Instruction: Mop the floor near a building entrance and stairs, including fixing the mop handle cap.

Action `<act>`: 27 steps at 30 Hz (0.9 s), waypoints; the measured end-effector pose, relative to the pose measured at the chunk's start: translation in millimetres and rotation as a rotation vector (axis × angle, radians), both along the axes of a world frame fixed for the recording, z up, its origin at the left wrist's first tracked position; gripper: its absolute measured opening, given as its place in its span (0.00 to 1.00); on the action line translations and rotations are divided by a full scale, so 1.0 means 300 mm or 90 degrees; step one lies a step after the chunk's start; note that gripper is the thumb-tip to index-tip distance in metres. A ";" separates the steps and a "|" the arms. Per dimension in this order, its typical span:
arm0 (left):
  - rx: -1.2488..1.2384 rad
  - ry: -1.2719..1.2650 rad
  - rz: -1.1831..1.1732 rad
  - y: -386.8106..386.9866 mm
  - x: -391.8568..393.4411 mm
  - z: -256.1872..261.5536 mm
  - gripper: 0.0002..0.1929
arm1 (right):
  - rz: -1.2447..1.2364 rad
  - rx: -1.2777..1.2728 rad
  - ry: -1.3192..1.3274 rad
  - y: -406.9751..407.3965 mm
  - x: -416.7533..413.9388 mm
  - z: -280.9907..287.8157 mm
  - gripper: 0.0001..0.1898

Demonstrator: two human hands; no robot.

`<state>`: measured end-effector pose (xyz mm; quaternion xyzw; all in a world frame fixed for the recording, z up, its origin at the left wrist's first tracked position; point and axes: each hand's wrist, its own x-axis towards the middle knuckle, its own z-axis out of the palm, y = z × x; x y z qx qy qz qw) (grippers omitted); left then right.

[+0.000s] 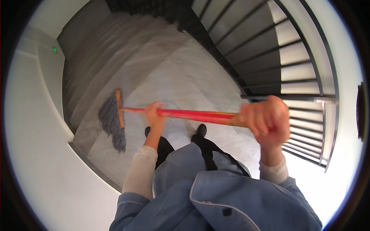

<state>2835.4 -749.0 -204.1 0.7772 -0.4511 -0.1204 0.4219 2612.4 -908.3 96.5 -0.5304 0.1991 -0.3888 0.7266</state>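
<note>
A string mop lies across my front, its red handle (199, 115) running from my right side towards the left. My right hand (267, 121) is wrapped around the top end of the handle. Lower down, my left hand (156, 114) grips the same handle near the mop's crossbar. The wooden crossbar (120, 109) carries grey mop strands (111, 118), which spread over the grey floor (170, 75) to the left of my feet.
Black metal railing (300, 55) stands on my right beside a stairwell. Steps (95, 60) appear ahead and to the left, blurred. A white wall (34, 121) with a dark skirting strip (92, 164) curves along the left. A green light (55, 50) shows on the far left wall.
</note>
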 end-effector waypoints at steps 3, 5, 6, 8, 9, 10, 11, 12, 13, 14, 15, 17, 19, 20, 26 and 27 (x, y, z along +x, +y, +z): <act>0.060 0.038 -0.158 -0.331 -0.409 -0.018 0.06 | -0.218 -0.035 0.051 -0.051 -0.454 -0.011 0.19; 0.080 0.039 -0.276 -0.508 -0.662 -0.040 0.05 | -0.347 -0.009 0.097 -0.047 -0.729 -0.028 0.19; 0.097 0.038 -0.341 -0.582 -0.774 -0.039 0.05 | -0.426 0.017 0.094 -0.035 -0.838 -0.045 0.19; 0.124 0.046 -0.456 -0.701 -0.989 -0.072 0.06 | -0.567 0.060 0.087 -0.009 -1.018 -0.071 0.19; 0.133 0.056 -0.513 -0.740 -1.100 -0.097 0.05 | -0.623 0.059 0.087 0.005 -1.101 -0.081 0.19; 0.138 0.056 -0.538 -0.764 -1.220 -0.084 0.05 | -0.669 0.060 0.091 0.018 -1.198 -0.085 0.19; 0.144 0.057 -0.562 -0.785 -1.334 -0.069 0.05 | -0.705 0.055 0.107 0.029 -1.291 -0.082 0.19; 0.151 0.052 -0.576 -0.797 -1.442 -0.062 0.05 | -0.708 0.046 0.108 0.039 -1.390 -0.076 0.19; 0.152 0.065 -0.598 -0.802 -1.535 -0.055 0.04 | -0.708 0.038 0.109 0.044 -1.473 -0.064 0.20; 0.152 0.078 -0.617 -0.805 -1.621 -0.046 0.04 | -0.724 0.025 0.108 0.045 -1.536 -0.046 0.20; 0.160 0.075 -0.626 -0.809 -1.708 -0.031 0.04 | -0.723 0.000 0.133 0.048 -1.609 -0.023 0.20; 0.158 0.103 -0.675 -0.818 -1.825 0.006 0.04 | -0.762 -0.036 0.096 0.046 -1.691 0.020 0.21; 0.178 0.126 -0.713 -0.836 -1.918 0.052 0.04 | -0.832 -0.094 0.105 0.029 -1.745 0.064 0.21; 0.192 0.154 -0.749 -0.846 -1.943 0.074 0.04 | -0.849 -0.126 0.102 0.008 -1.755 0.089 0.21; 0.285 0.128 -0.900 -0.905 -1.876 0.110 0.06 | -0.778 -0.179 0.073 -0.035 -1.710 0.087 0.21; 0.285 0.129 -0.888 -0.909 -1.868 0.112 0.06 | -0.725 -0.198 0.045 -0.034 -1.701 0.094 0.20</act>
